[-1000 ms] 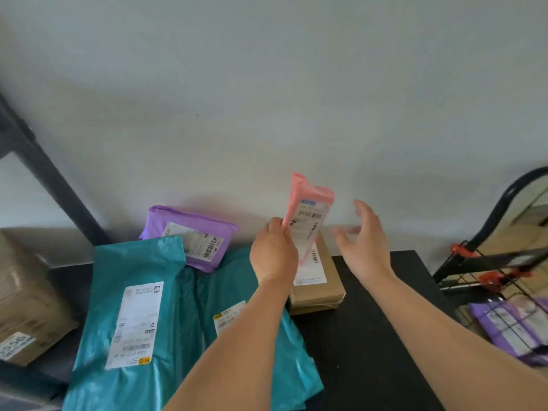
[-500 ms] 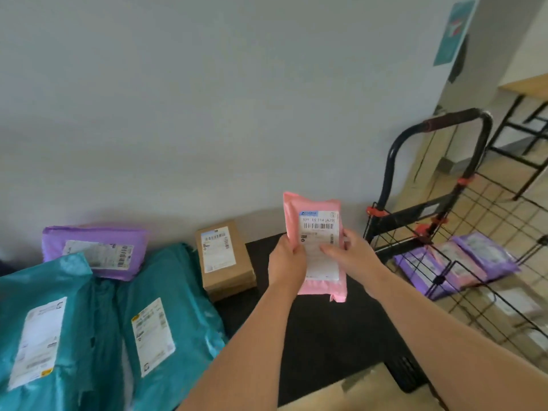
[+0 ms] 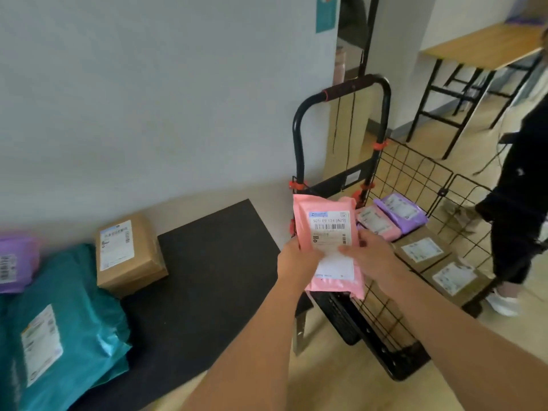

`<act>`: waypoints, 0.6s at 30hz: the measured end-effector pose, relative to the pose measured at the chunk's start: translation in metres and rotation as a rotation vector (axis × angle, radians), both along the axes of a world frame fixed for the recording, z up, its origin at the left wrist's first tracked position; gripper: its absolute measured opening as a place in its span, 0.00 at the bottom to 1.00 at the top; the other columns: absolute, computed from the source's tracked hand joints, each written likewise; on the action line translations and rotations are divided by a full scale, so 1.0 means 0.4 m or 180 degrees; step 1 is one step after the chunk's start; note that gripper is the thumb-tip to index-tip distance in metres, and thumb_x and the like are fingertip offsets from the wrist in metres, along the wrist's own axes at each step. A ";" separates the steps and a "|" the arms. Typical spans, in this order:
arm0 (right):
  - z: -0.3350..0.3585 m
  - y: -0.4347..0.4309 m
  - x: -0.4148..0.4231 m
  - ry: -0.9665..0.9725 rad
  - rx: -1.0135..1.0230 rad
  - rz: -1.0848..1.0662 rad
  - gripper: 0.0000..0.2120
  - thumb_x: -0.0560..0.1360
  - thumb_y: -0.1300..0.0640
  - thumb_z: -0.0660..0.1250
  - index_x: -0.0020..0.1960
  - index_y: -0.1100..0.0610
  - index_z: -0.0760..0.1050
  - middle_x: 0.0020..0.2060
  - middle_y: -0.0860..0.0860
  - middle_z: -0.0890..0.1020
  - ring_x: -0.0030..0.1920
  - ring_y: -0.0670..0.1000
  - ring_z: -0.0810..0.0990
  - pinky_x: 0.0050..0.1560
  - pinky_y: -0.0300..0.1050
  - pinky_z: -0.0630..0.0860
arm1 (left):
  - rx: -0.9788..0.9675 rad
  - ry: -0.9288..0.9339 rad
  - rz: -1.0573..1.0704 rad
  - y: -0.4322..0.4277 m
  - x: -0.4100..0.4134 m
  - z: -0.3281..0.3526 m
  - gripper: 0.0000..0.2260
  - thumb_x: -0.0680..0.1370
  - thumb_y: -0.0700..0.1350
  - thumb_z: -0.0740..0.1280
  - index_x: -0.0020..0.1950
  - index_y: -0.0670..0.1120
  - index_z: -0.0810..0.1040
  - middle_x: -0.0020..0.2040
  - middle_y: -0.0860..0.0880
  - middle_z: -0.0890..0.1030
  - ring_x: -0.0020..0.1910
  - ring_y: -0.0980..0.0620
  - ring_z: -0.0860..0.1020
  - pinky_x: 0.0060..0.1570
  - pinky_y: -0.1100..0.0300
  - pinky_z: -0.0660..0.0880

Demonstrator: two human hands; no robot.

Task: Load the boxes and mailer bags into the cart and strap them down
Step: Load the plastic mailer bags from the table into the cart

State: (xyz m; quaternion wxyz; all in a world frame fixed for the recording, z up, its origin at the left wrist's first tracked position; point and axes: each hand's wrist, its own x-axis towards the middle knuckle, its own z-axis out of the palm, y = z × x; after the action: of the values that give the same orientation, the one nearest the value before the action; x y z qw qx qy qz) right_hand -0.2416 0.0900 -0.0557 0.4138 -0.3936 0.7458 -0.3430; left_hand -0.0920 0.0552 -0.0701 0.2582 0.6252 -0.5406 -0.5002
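Four parcels already lie in the cart (image 3: 397,366)? — Student
Correct: two boxes (image 3: 421,250), a pink bag (image 3: 376,222) and a purple bag (image 3: 400,212). — Tutor
And the fifth? — Student
The pink mailer (image 3: 329,232) is held upright just above the cart's near edge. The left hand (image 3: 296,259) and right hand (image 3: 370,256) each pinch one side, thumbs on the label. — Tutor
What remains? — Student
A brown box (image 3: 127,253), teal bags (image 3: 59,321) and a purple mailer (image 3: 14,262) wait on the black mat (image 3: 207,262). No strap crosses the load. — Tutor

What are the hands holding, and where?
A pink mailer: left hand on its lower left edge, right hand on its lower right edge.
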 end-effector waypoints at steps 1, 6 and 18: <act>-0.004 0.006 -0.024 -0.0073 0.0009 -0.0056 0.14 0.76 0.61 0.70 0.60 0.55 0.75 0.53 0.51 0.82 0.50 0.52 0.81 0.45 0.45 0.80 | -0.0008 -0.0033 -0.0039 0.005 -0.026 -0.003 0.11 0.75 0.42 0.69 0.56 0.50 0.74 0.43 0.58 0.77 0.44 0.54 0.77 0.38 0.62 0.74; -0.030 0.025 -0.124 -0.0281 0.0003 -0.0241 0.12 0.75 0.63 0.70 0.57 0.55 0.76 0.50 0.50 0.83 0.47 0.49 0.82 0.41 0.44 0.79 | -0.0020 -0.0197 -0.0148 0.003 -0.136 -0.018 0.19 0.73 0.43 0.69 0.63 0.47 0.73 0.50 0.52 0.80 0.50 0.49 0.79 0.50 0.52 0.79; -0.045 -0.017 -0.414 -0.0554 -0.0292 -0.1426 0.15 0.77 0.62 0.68 0.62 0.56 0.71 0.51 0.50 0.79 0.44 0.47 0.79 0.26 0.35 0.77 | 0.0226 0.0243 0.0082 -0.096 -0.441 -0.045 0.30 0.69 0.41 0.71 0.68 0.51 0.65 0.51 0.51 0.77 0.46 0.51 0.80 0.34 0.60 0.77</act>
State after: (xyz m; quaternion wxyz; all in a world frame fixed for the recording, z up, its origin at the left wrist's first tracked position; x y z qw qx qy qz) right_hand -0.4074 0.0831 -0.0736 0.3718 -0.2057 0.7597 -0.4923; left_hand -0.2683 0.0168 -0.0881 0.2626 0.6214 -0.5043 -0.5392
